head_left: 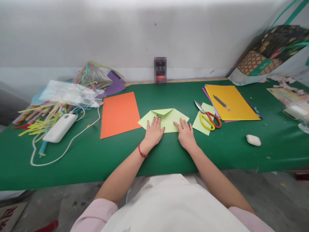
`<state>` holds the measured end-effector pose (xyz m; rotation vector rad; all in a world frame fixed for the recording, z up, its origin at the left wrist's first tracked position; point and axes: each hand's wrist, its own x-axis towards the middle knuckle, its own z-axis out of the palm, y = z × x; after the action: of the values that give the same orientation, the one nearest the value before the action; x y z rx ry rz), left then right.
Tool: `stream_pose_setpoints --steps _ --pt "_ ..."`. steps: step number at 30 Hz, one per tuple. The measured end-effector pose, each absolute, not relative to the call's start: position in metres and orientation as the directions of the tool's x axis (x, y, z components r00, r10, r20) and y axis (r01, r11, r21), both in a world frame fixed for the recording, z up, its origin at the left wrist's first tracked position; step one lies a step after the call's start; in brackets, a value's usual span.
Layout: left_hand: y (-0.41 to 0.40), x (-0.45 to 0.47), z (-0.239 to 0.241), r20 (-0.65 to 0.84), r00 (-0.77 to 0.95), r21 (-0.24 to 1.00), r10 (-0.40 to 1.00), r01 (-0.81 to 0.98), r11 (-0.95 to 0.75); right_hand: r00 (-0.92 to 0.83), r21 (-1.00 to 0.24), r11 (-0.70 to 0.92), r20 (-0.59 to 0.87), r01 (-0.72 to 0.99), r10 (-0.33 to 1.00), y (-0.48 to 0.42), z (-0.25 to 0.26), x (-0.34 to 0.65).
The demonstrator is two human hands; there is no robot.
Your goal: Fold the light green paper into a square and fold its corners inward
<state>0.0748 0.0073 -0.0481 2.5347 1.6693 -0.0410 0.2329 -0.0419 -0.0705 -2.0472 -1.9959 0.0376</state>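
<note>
A light green sheet of paper (166, 116), partly folded with a flap turned down at its top, lies on the green table (169, 151) in front of me. My left hand (154, 131) lies flat on its left part, fingers stretched out, a red string round the wrist. My right hand (185, 133) presses flat on its right part, fingers spread. Neither hand holds anything.
An orange sheet (119, 113) lies to the left. Scissors (208, 117) with yellow and red handles rest on a green scrap at the right, beside a yellow sheet stack (236, 106) bearing a pencil (221, 102). A white eraser (253, 140), a power bank (60, 127) with cable, and paper strips (43, 119) lie around.
</note>
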Motion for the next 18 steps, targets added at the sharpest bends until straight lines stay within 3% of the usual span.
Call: stream_pose_setpoints --steps 10,18 --pt "0.0072 0.0734 -0.0487 -0.047 0.412 0.091 0.91 0.909 -0.407 -0.159 -0.184 0.185 0.148 0.965 0.976 -0.0416 -0.07 0.2357" --pt "0.0038 0.0756 -0.0415 0.043 0.423 0.085 0.905 0.901 -0.425 -0.145 -0.175 0.163 0.112 0.971 0.983 -0.0419 -0.0642 0.2345"
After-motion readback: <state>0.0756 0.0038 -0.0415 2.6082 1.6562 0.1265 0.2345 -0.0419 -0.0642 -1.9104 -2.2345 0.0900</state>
